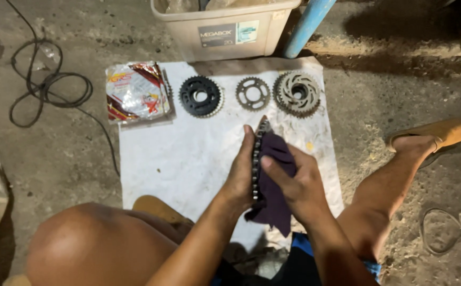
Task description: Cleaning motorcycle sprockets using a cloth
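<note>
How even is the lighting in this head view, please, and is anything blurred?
Head view: the white cloth sheet is brightly lit, the corners fall dark; the glossy red-and-silver packet shows glare; the left hand, right hand and dark metal chain look slightly soft.

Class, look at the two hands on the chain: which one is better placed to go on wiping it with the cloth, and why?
Probably the right hand: its grip presses the dark purple cloth against the chain. The left hand is busy holding the chain upright.

sprockets [200, 96]: 3 | chain [256, 159]: 1 | cloth [274, 180]: 1 | packet [136, 92]: 1 | bin [225, 29]: 1 | hands [239, 172]: 2
</note>
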